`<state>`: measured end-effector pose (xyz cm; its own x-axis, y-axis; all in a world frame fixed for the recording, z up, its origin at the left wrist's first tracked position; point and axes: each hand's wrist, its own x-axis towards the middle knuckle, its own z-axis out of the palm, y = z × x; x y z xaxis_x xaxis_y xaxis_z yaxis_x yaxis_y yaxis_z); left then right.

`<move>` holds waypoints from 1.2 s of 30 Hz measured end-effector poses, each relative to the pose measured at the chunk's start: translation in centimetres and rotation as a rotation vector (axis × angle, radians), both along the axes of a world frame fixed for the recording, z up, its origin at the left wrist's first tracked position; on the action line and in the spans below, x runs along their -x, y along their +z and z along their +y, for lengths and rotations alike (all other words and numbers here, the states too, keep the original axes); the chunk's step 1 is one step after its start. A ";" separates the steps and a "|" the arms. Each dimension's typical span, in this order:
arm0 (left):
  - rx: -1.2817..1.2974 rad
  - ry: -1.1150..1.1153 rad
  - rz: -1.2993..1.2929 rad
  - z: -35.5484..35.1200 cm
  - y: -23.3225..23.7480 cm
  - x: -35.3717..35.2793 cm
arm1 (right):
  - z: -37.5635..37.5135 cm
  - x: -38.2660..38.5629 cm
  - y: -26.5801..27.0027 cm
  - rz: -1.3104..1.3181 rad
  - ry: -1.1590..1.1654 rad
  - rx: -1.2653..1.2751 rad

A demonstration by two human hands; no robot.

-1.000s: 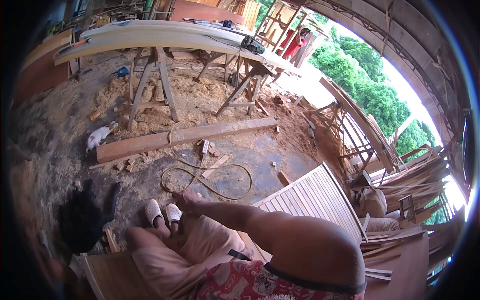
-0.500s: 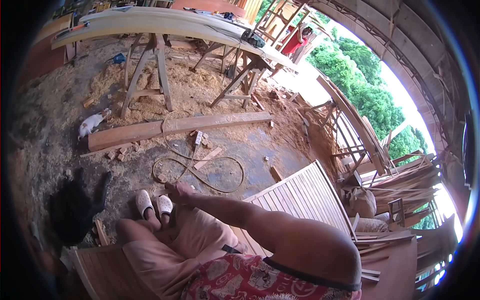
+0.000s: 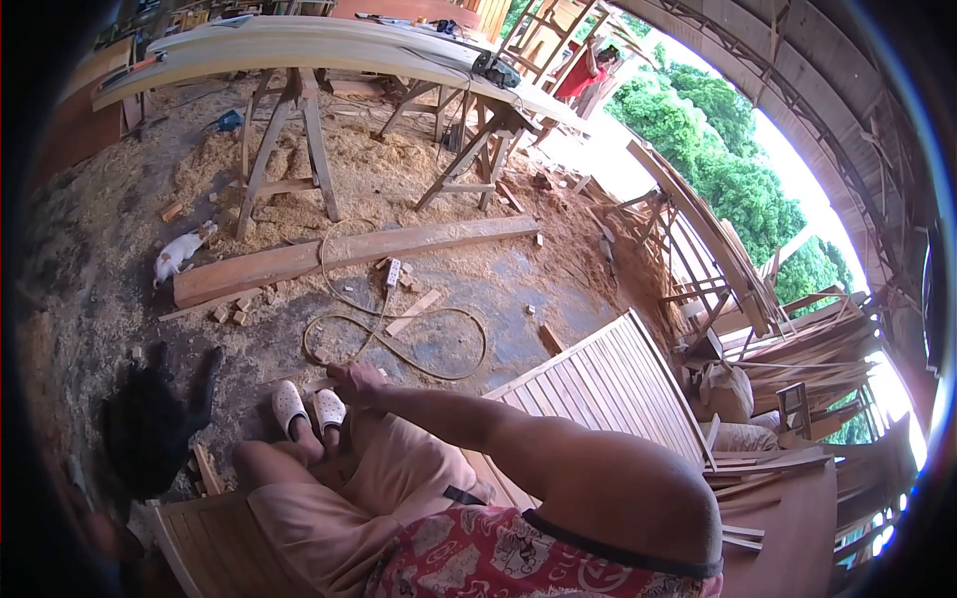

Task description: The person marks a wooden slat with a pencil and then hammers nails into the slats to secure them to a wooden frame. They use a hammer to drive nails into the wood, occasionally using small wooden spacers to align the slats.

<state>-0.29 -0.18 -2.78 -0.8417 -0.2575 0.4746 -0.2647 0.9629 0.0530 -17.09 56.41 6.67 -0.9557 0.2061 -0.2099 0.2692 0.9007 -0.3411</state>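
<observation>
Lower left, your white clogs are planted on the floor while you sit. Just right of them your right hand rests at the knee, fingers curled; I cannot tell whether it grips anything. Your left hand is out of view. The slatted panel lies right of centre, beside your arm.

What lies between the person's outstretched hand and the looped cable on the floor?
Nothing visible does. The right hand hangs beside the white clogs, and the cable loops just beyond it on the floor, with no object showing between hand and cable.
</observation>
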 end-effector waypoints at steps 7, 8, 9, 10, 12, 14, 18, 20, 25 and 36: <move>0.026 0.070 -0.134 -0.3 -0.1 -0.9 | 8.3 1.4 -2.6 0.379 -0.297 0.058; 0.007 0.067 -0.095 -0.3 -0.2 -0.9 | 11.7 1.5 -1.3 0.449 -0.316 -0.050; -0.012 0.058 -0.056 -0.3 -0.4 -0.8 | 14.0 1.9 3.8 0.419 -0.457 -0.033; -0.034 0.047 -0.018 -0.2 -0.6 -0.7 | 21.1 3.1 1.1 0.751 -0.382 -0.207; -0.084 0.024 0.061 0.1 -0.9 -0.3 | 27.8 1.9 10.3 0.833 -0.446 -0.404; -0.102 0.023 0.061 0.4 -0.4 -0.3 | 38.7 1.1 17.1 0.803 -0.552 -0.358; 0.036 0.033 0.011 -0.1 -1.5 -0.5 | 49.1 -2.9 34.5 0.945 -0.879 -0.299; 0.028 0.047 -0.004 0.3 -0.9 -0.4 | 45.5 -4.9 43.3 1.109 -1.075 -0.098; -0.092 0.016 0.032 -0.3 -1.5 -0.5 | 41.6 -7.7 55.5 1.212 -1.212 -0.181; 0.034 0.021 0.119 -0.2 -1.0 -0.2 | 40.4 -6.1 57.3 1.313 -1.195 -0.162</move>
